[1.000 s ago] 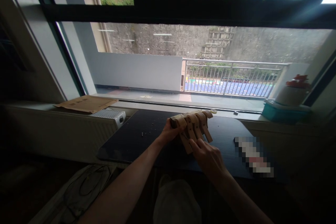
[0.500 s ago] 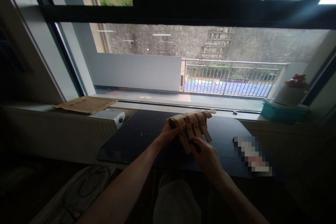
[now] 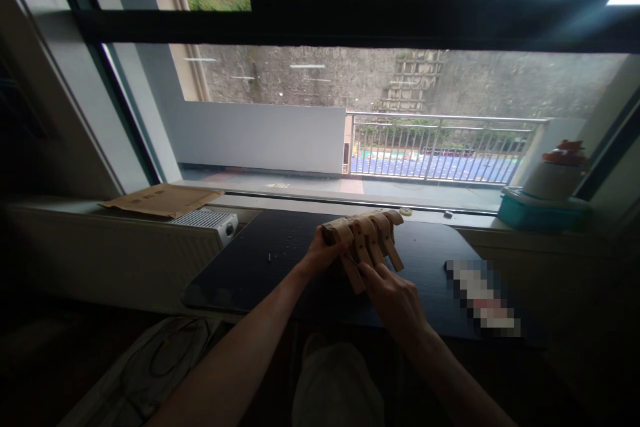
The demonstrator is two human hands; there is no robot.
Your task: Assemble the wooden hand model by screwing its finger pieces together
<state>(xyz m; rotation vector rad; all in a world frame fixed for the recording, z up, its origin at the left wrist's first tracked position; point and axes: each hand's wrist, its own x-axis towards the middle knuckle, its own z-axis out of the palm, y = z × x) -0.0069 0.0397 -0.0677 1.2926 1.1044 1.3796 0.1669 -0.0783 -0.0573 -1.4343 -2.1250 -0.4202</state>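
In the head view, a tan piece (image 3: pixel 373 233) made of several curved strips hanging side by side from a bar is held above the dark table. My left hand (image 3: pixel 323 253) is closed around its left end, thumb on the near side. My right hand (image 3: pixel 393 290) is closed in front of the nearest strip, wrapped round a slim tool (image 3: pixel 354 263). Only a thin bit of this tool shows at the fingertips; its dark handle is hidden in the palm, and its kind cannot be made out. Whether the tip touches the strip is unclear.
The dark table (image 3: pixel 235 280) carries small loose bits (image 3: pixel 270 257) left of my hands and a blurred-out flat item (image 3: pixel 483 300) at right. Behind it, the windowsill holds brown cardboard (image 3: pixel 160 200), a teal box (image 3: pixel 543 211) and a white container (image 3: pixel 555 177) with an orange top.
My right hand has turned over, so the tool's dark handle that showed before is now covered by the fingers. My left hand and the tan piece stay in place.
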